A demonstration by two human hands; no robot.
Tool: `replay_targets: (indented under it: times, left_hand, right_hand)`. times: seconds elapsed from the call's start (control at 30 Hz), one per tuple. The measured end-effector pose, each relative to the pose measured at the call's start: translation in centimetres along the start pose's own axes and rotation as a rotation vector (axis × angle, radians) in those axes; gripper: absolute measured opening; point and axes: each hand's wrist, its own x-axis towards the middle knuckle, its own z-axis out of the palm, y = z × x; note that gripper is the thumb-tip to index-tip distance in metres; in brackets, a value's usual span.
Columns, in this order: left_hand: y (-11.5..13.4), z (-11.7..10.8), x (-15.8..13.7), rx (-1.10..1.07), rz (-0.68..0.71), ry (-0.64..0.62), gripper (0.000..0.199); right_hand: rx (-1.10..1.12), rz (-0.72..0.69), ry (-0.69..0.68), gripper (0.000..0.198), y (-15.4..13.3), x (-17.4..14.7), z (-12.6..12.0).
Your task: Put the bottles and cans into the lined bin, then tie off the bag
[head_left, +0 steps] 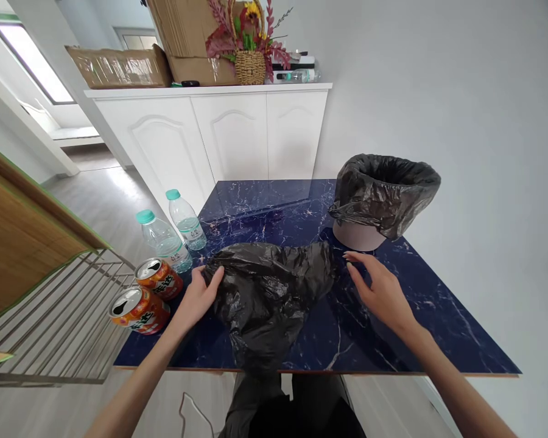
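Left hand [204, 296]: fingers clamped on left edge of black plastic bag [267, 286], which lies crumpled on the blue bench [442, 334], reaching its front edge. Right hand [383, 293]: fingers apart, just off the bag's right end. Lined bin [358, 236] stands beyond it; orange cans [139, 311] sit left.

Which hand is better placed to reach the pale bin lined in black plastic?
Right hand, likely: it looks empty and nearer the bin, while the left hand pinches the crumpled black plastic bag.
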Motion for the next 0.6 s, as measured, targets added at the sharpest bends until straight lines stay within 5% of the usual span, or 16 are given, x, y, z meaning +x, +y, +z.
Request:
replay_targets:
  times: [0.07, 0.13, 0.23, 0.3, 0.4, 0.5, 0.6]
  left_hand:
    - [0.4, -1.4, -1.8, 0.226, 0.186, 0.064, 0.075]
    - [1.0, -2.4, -2.9, 0.435, 0.499, 0.073, 0.059]
    - [1.6, -2.8, -2.4, 0.59, 0.854, -0.201, 0.042]
    - [1.1, -2.4, -1.2, 0.659, 0.901, -0.371, 0.049]
    - [-0.6, -1.3, 0.1, 0.738, 0.831, -0.433, 0.069]
    - [-1.7, -0.7, -0.2, 0.764, 0.813, -0.395, 0.073]
    - [-1.4, -1.1, -1.1, 0.756, 0.805, -0.281, 0.058]
  right_hand:
    - [0.094, 0.098, 0.11, 0.027, -2.4, -1.0, -0.1]
    - [0.143, 0.06, 0.127, 0.024, -5.4, -2.1, 0.2]
    - [0.204, -0.196, -0.11, 0.032, -10.1, -3.7, 1.3]
    - [0.204, -0.376, -0.355, 0.051, -12.4, -4.6, 2.6]
    - [0.139, -0.517, -0.571, 0.085, -13.8, -5.8, 5.0]
    - [0.074, -0.493, -0.543, 0.067, -13.1, -6.4, 6.6]
    - [0.123, -0.485, -0.466, 0.06, -11.2, -6.2, 5.7]
